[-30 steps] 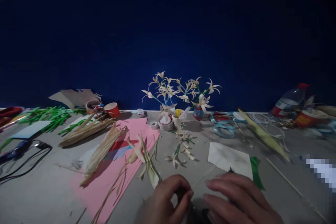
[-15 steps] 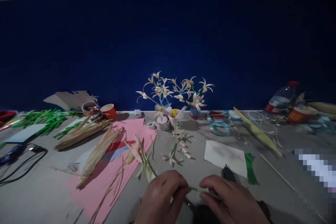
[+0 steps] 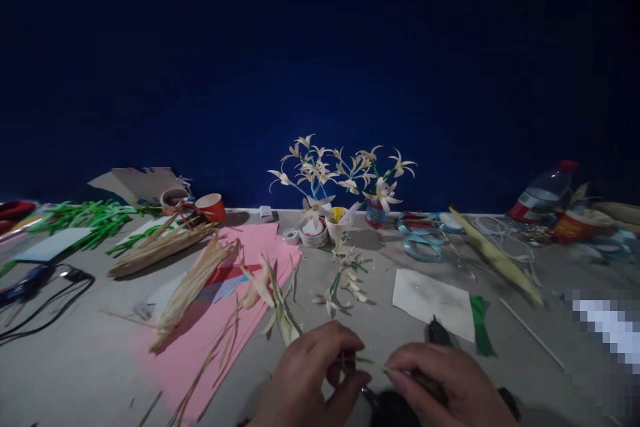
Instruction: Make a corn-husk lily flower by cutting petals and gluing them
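Note:
Near the front edge of the view, a thin pale-green strip of corn husk (image 3: 370, 363) stretches between my two hands. My left hand (image 3: 313, 373) pinches its left end, with finger and thumb curled round it. My right hand (image 3: 447, 383) grips the other end between thumb and forefinger. A black tool (image 3: 393, 408) lies beneath the hands, partly hidden, so its kind is unclear. Just beyond them, a stem of small husk flowers (image 3: 345, 280) rests on the table, and a green-tipped corn husk (image 3: 286, 320) lies beside my left hand.
Pale husk flowers (image 3: 315, 167) stand in small cups at the back. Dry corn husks (image 3: 195, 287) and pink paper (image 3: 220, 367) lie left, beside green pipe cleaners (image 3: 97, 223). To the right are white paper (image 3: 433, 300), green ribbon (image 3: 483, 327), a thin stick (image 3: 533, 333) and a bottle (image 3: 545, 193).
My hands have drawn slightly apart along the strip. The right hand's fingertips have moved a little lower and to the right. The whole view has shifted slightly.

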{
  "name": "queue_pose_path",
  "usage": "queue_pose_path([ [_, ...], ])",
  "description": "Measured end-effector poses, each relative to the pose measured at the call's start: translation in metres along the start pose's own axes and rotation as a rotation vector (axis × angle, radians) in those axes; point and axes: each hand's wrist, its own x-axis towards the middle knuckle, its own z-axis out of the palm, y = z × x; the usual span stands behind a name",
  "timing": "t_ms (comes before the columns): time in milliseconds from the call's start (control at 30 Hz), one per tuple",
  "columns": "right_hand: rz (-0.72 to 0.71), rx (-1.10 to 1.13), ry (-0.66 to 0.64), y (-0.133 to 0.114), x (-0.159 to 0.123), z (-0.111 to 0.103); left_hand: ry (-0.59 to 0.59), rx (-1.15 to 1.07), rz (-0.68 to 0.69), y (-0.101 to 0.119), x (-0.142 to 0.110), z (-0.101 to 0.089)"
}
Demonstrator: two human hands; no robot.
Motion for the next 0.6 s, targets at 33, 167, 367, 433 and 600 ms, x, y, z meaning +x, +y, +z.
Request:
queue_pose_path([
  [33, 0.002, 0.012, 0.007, 0.0001, -0.0001, 0.0004, -0.008, -0.014, -0.006, 0.0003, -0.0001, -0.0005],
  [167, 0.0, 0.063, 0.022, -0.0026, 0.0011, 0.0004, -0.054, -0.07, -0.014, 0.0006, 0.0008, -0.0042],
  [367, -0.013, 0.04, -0.008, -0.0001, 0.003, 0.0002, -0.034, -0.05, 0.033, -0.0004, 0.0012, -0.0056],
  [433, 0.029, 0.06, -0.029, 0.001, 0.0019, 0.0004, -0.014, -0.022, 0.079, -0.0006, 0.001, -0.0046],
  [600, 0.16, 0.237, -0.049, -0.0028, -0.0003, 0.001, 0.054, 0.102, 0.174, -0.0009, 0.0006, -0.0034],
])
